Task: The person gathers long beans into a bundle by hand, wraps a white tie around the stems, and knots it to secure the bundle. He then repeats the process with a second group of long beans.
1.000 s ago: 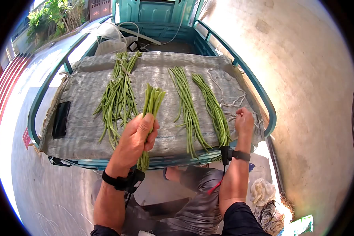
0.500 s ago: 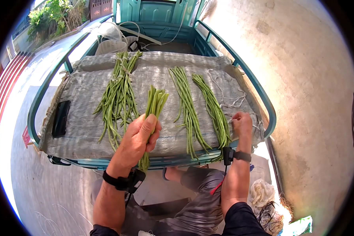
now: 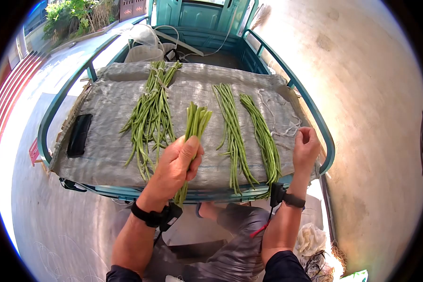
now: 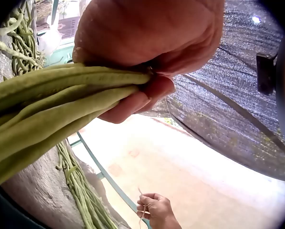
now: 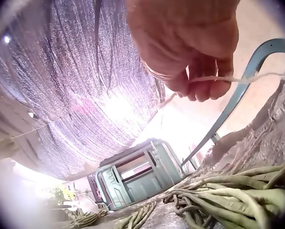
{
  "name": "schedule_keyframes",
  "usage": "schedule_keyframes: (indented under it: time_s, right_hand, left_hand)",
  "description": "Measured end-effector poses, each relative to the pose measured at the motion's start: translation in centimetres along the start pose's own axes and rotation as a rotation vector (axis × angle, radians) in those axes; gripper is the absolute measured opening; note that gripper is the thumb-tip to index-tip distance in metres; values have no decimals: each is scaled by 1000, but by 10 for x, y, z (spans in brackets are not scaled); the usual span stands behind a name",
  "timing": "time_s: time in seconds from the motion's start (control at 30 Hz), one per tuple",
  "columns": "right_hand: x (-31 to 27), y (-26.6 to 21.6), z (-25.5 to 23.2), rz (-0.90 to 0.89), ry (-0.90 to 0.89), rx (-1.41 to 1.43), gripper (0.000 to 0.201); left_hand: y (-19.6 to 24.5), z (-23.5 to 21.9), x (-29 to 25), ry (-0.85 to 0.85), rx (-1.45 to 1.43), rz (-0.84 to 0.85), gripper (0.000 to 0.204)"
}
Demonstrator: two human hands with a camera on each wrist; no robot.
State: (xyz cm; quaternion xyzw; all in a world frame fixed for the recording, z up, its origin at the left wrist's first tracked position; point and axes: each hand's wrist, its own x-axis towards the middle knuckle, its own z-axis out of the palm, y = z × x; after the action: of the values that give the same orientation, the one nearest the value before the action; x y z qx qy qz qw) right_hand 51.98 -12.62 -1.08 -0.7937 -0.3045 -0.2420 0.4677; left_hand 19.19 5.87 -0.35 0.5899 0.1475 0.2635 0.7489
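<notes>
My left hand point(image 3: 176, 157) grips a bunch of long green beans point(image 3: 197, 123) around its middle, cut ends pointing up, above the sack cover. At the right side, my right hand point(image 3: 307, 148) pinches a thin pale string point(image 5: 228, 78) between thumb and fingers, and the string trails off to both sides in the right wrist view. Loose strings point(image 3: 286, 134) lie just beyond that hand. Between the hands rest two bunches of long beans, a middle one point(image 3: 230, 134) and a right one point(image 3: 263, 136). A larger pile of beans point(image 3: 150, 113), tied with string near the top, lies further left.
A grey woven sack point(image 3: 108, 94) covers the teal cart's bed, bordered by a teal side rail point(image 3: 310, 101). A black phone-like slab point(image 3: 80, 135) lies at the left. White buckets point(image 3: 143, 53) stand behind the cover. A crumpled pale bag point(image 3: 311, 237) is on the ground at lower right.
My right hand has moved down among the strings, then up and outward with one string pinched. The left hand keeps its grip on the beans. The head view has shifted slightly.
</notes>
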Motion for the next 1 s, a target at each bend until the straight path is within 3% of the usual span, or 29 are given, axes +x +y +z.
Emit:
schedule_keyframes:
  time_s: [0.13,0.23,0.33,0.47,0.77,0.87,1.0]
  right_hand:
    - [-10,-69,6,-181,-125,83,10]
    - [-27,-114,11,-182,-369,147,13]
    - [-42,-143,21,-301,-564,212,14]
    - [-55,-172,27,-279,-708,262,12]
    - [-66,-181,41,-334,-847,341,11]
    - [-74,-185,45,-359,-828,346,11]
    - [-75,-188,45,-361,-906,397,15]
  left_hand:
    - [-6,2,2,8,-27,11,46]
    - [-8,5,1,24,-52,0,45]
    - [-9,6,0,45,-66,4,45]
    - [-9,6,0,104,-64,32,45]
    - [-16,3,7,337,-31,53,47]
    - [-9,0,1,279,184,7,51]
    - [-36,-6,13,240,273,105,52]
